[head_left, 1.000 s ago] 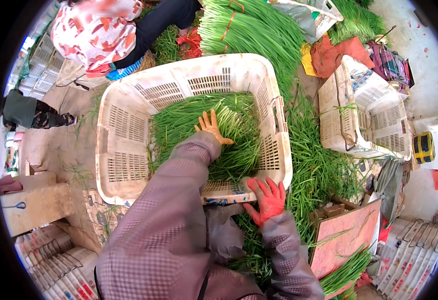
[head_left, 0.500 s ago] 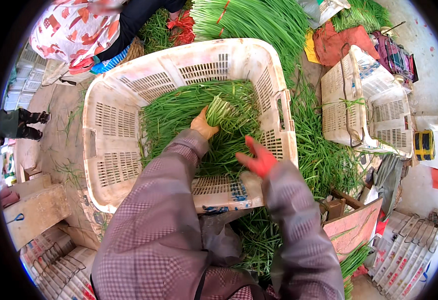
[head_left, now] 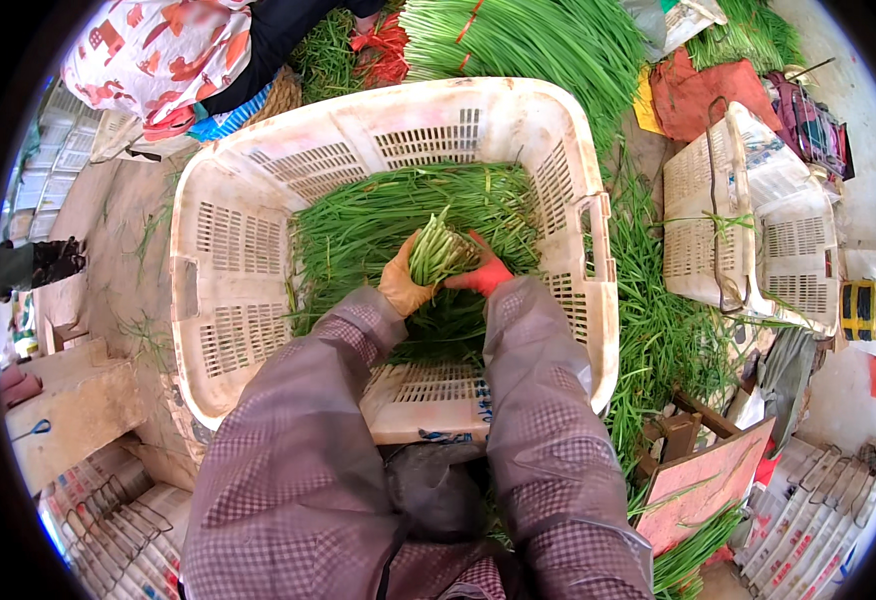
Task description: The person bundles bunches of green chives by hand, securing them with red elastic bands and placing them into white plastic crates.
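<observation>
Cream plastic crate (head_left: 238, 290) with slotted walls stands in the middle, and it holds a thick layer of long green chives (head_left: 358, 230) lying across the bottom. Both hands meet over this layer. The left hand (head_left: 403, 285), in a tan glove, and the right hand (head_left: 483, 272), in a red glove, close their fingers around one bundle of chives (head_left: 440, 252) from both sides; its cut ends point up toward the camera. To the right, two smaller cream crates (head_left: 748, 230) stand together, with only a few stems on them. Loose chives (head_left: 658, 330) cover the ground between the crates, and tied bunches (head_left: 538, 40) lie on the far side. At far left sits another person in a flowered garment (head_left: 158, 55). The ground is bare concrete (head_left: 118, 230)
</observation>
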Tool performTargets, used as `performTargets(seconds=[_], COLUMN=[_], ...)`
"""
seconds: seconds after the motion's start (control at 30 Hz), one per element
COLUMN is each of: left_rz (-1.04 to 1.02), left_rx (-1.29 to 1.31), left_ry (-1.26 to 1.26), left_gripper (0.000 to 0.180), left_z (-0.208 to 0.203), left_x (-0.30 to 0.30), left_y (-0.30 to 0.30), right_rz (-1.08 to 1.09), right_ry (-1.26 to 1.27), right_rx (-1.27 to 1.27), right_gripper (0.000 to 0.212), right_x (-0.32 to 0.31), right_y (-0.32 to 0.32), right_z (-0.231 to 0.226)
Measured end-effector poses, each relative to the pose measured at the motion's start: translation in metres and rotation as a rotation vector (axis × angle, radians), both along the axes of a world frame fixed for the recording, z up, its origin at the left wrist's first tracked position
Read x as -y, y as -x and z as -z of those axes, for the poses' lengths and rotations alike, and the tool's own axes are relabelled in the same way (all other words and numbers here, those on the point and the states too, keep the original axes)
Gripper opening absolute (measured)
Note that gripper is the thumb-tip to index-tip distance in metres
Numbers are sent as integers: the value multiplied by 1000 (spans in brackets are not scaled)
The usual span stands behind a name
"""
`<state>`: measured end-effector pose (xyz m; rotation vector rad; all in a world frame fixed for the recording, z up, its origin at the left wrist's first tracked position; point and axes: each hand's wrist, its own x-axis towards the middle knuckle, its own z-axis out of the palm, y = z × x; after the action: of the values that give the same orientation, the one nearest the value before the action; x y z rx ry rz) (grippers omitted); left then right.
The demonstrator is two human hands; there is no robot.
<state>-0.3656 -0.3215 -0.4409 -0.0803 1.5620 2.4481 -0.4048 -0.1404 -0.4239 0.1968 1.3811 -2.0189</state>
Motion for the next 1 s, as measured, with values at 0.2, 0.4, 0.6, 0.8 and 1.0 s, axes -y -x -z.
performTargets(seconds=[0.2,0.4,0.6,0.8,1.0], left_rz=[71,-85,-82,101,2], left_rx=[311,598,502,-439,-750], left_ry=[-554,-760,-477,1181,1069], left_gripper=[66,44,47,77,88], left_z=[-21,-74,-131,-240,-365], left_x=[20,51,86,35,-58], left_y=[-16,-41,-72,-63,-74], right_rz=[-6,-82,-156,182,514], right_ry=[-217,-350,-340,-54,-151], right_rx=[-130,-423,-417,-516,-936], right_gripper=[133,122,121,79,62], right_x=[47,99,118,92,-7], right_y=[-12,-37,-58,-62,-102], right_z=[-26,-68,-163,-215,-357])
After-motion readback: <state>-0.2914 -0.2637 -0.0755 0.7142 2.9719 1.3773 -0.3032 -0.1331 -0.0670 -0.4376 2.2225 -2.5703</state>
